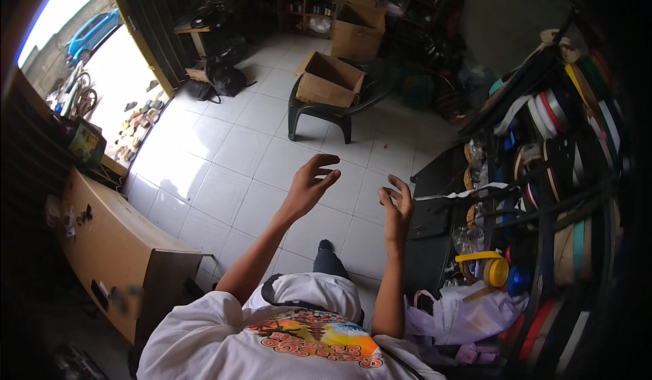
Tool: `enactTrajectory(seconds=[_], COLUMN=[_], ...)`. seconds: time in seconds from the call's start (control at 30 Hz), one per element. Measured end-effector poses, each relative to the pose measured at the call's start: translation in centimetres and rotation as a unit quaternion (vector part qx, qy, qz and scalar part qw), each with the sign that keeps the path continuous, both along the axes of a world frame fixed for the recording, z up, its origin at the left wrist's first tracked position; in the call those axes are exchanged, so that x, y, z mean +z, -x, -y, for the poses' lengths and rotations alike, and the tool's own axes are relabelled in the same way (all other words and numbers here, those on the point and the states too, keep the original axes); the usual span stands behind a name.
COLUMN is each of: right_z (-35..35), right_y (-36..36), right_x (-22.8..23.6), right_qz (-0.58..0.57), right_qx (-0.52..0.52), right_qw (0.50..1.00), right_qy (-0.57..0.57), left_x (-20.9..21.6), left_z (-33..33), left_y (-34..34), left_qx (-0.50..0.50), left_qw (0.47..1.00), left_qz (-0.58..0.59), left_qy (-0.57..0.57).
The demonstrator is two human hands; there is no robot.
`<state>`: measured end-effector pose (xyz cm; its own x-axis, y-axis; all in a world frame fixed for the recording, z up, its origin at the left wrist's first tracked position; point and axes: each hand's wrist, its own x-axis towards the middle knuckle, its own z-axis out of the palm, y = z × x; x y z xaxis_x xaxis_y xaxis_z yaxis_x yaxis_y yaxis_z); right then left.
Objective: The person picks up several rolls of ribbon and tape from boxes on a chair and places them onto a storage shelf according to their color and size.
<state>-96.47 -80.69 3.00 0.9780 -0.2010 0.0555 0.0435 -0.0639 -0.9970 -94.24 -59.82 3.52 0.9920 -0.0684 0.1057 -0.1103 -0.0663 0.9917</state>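
Observation:
Both of my hands are raised in front of me over the tiled floor, with nothing in them. My left hand (314,183) has its fingers bent and its thumb apart from them. To its right, my right hand (399,207) is held up with fingers loosely curled and apart. Beyond them, an opened cardboard box (331,81) sits on a dark plastic chair (319,113). Nearest to my right hand is a white strip (462,194) at the edge of the rack on the right.
A rack of ribbon rolls (547,118) lines the right side, with a yellow roll (497,271) and a white plastic bag (468,315) low down. At left stands a wooden table (122,244). Another cardboard box (358,30), a black bag (227,76) and shoes by the doorway (139,125) lie farther off.

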Motion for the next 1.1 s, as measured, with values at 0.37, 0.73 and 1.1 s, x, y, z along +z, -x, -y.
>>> enactTrajectory(seconds=[0.37, 0.73, 1.1], right_z=[-19.4, -37.6, -46.6], right_y=[-24.4, -44.4, -65.5], right_x=[-1.8, -2.9, -8.4], right_qz=[-0.075, -0.124, -0.137], right_qx=[0.339, 0.353, 0.255], right_qw=[0.937, 0.927, 0.955], right_qy=[0.051, 0.003, -0.065], left_x=[-2.0, -4.5, -5.7], left_z=[-20.0, -38.4, -49.2], left_y=[-9.3, -25.8, -53.8], left_qx=[0.342, 0.386, 0.218], left_qw=[0.934, 0.907, 0.97], left_qz=[-0.041, -0.073, -0.081], left_qy=[0.097, 0.153, 0.066])
